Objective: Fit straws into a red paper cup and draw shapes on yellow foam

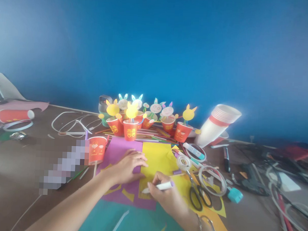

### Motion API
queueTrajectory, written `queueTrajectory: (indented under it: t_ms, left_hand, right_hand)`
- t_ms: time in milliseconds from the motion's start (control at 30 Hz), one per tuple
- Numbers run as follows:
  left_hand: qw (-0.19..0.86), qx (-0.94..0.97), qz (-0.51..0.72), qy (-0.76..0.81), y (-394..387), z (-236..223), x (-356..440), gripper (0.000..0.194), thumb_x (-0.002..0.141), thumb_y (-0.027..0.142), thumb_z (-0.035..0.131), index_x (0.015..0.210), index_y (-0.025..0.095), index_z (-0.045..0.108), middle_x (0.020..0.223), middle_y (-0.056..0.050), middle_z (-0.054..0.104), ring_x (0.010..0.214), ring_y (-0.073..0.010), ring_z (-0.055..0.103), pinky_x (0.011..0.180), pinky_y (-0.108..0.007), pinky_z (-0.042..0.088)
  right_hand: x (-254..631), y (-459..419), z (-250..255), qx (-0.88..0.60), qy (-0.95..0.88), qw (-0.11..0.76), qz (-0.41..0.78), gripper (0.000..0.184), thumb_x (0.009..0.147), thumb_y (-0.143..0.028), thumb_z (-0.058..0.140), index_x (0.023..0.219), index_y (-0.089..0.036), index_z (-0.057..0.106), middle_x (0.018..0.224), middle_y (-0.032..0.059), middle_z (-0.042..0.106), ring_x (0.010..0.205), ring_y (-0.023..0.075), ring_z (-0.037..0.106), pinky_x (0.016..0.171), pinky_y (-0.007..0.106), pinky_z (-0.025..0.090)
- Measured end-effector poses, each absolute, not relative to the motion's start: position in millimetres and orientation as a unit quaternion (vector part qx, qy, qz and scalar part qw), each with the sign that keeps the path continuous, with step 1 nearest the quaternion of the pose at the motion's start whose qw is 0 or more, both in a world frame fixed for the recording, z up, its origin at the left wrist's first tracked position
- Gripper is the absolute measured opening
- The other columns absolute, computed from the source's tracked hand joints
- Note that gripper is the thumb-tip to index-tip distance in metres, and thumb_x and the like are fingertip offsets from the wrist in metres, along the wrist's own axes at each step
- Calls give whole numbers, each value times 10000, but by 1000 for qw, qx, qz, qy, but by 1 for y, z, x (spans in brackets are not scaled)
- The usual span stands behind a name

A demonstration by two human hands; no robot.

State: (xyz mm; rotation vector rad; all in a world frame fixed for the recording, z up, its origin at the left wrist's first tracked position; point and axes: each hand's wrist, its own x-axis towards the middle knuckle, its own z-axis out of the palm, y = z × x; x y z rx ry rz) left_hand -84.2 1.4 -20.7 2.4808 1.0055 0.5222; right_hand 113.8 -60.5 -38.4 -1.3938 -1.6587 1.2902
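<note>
My left hand [128,166] lies flat with fingers stretched out, pressing on the purple paper [122,150] at its seam with the yellow paper [157,156]. My right hand [166,194] is closed round a white marker [159,187] with a purple end; its tip touches the yellow sheet just below my left hand. Yellow cut scraps lie on the purple sheet. A teal sheet [129,223] sits under both, near me.
Red paper cups with paper bunny and flower figures [143,118] stand behind the sheets. A single red cup [96,149] is left of them, a stack of white cups [217,125] right. Scissors [197,195], tape rolls [212,179], markers and cables clutter the right side.
</note>
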Motion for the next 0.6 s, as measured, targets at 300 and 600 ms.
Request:
queueTrajectory:
  t_ms: [300,600]
  left_hand:
    - [213,889,186,360,2,-23,-84,242,796,303,732,1017,211,697,1189,-80,682,1179,-273,573,1094,-462,319]
    - [213,888,187,361,2,-23,-84,231,805,307,718,1015,211,698,1181,-81,686,1177,-279,576,1082,-467,330]
  right_hand:
    - [113,-60,-39,-524,-620,336,477,257,803,-312,540,623,-245,369,518,-64,430,486,110,378,446,232,309]
    - [113,-60,-39,-521,-622,343,474,260,814,-340,539,635,-250,373,514,-68,407,480,115,365,433,241,298]
